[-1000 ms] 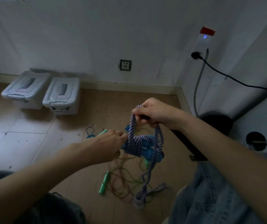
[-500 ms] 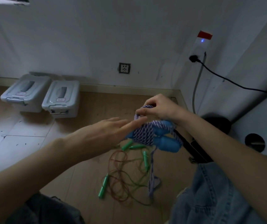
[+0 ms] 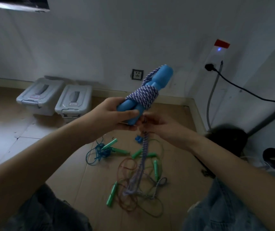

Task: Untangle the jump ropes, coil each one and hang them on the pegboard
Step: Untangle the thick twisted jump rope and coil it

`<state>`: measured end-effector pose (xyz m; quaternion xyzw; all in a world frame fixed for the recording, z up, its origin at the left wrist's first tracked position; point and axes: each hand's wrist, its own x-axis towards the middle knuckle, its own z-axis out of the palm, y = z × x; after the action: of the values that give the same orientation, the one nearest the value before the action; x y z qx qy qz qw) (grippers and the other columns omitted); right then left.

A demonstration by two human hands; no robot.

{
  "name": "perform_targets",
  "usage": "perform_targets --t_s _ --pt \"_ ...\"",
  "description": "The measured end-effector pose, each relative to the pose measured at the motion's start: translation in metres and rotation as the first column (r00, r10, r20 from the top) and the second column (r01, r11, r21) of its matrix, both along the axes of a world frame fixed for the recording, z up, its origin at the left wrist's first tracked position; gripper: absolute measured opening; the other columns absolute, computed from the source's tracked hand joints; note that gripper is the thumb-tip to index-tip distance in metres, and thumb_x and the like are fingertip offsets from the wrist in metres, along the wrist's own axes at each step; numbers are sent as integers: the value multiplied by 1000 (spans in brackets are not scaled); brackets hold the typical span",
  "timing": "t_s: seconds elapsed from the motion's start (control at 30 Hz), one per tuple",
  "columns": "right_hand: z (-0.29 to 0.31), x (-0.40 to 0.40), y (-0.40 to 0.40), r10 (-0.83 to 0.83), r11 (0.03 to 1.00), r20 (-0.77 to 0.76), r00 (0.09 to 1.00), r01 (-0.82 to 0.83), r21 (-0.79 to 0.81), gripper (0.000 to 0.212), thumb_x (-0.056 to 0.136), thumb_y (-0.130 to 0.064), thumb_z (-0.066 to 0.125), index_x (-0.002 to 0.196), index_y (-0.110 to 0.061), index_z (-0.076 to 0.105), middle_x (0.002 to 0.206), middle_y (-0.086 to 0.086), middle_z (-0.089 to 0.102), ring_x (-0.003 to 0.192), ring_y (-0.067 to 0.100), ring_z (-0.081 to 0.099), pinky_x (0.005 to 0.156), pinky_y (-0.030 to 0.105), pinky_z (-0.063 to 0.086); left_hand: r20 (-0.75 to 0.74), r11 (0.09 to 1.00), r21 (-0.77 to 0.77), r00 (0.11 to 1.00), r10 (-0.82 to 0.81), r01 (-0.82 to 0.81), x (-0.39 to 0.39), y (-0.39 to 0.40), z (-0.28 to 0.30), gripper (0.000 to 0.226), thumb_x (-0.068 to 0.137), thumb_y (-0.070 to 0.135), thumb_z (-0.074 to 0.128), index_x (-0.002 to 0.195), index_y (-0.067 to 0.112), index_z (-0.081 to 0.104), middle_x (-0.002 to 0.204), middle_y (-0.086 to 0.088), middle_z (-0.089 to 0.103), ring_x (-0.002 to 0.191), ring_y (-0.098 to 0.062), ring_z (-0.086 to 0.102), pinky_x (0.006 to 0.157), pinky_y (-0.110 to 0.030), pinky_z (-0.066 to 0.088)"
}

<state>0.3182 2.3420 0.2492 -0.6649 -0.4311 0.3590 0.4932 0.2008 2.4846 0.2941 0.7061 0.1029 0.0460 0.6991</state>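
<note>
A person's left hand [image 3: 116,114] grips the lower ends of two blue handles [image 3: 143,95], held side by side and tilted up toward the wall, its fingers [image 3: 130,113] curled round them and the thumb on the far side. A purple-and-white braided rope [image 3: 143,95] is wound in several turns round the middle of the handles, and a loop of it runs up beside the upper handle's end. Just below, the right hand [image 3: 163,126] pinches the same rope where it leaves the handles, fingers bunched round the strand; the loose remainder hangs down to the floor [image 3: 70,172]. There it ends in a tangle of thin cords [image 3: 138,185], green and reddish, with several green handles [image 3: 111,194] scattered through it, and a small blue cord [image 3: 98,152] lies bunched to the left. Two grey lidded bins [image 3: 56,97] stand against the wall beside a socket [image 3: 137,74], and a black cable [image 3: 243,90] runs from a plug on the right.
</note>
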Motion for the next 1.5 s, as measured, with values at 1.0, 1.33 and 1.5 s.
perform_targets --t_s 1.0,1.33,1.5 --pt "37 53 -22 -235 925 467 853 343 -161 33 85 -28 64 54 -18 57 32 -15 44 33 0 39 43 16 31 -22 518 810 896 -444 277 -6 -25 -22 41 84 19 62 113 16 34 98 16 54 75 12 52 66 -1 41" --pt "2 24 -22 22 932 -112 993 -60 -357 23 81 -41 56 95 -24 66 88 -6 67 78 5 62 75 26 47 84 970 237 994 -76 54 1 -1 0 27 80 7 61 105 14 56 98 -4 66 84 -10 69 65 -19 56" --pt "5 11 -7 58 997 -381 923 -75 -28 20 94 -15 47 109 -10 59 88 7 61 79 17 58 81 31 45 -1 985 -174 1000 -14 14 3 1 0 31 67 15 63 98 14 61 85 -4 71 75 -12 70 59 -18 54"
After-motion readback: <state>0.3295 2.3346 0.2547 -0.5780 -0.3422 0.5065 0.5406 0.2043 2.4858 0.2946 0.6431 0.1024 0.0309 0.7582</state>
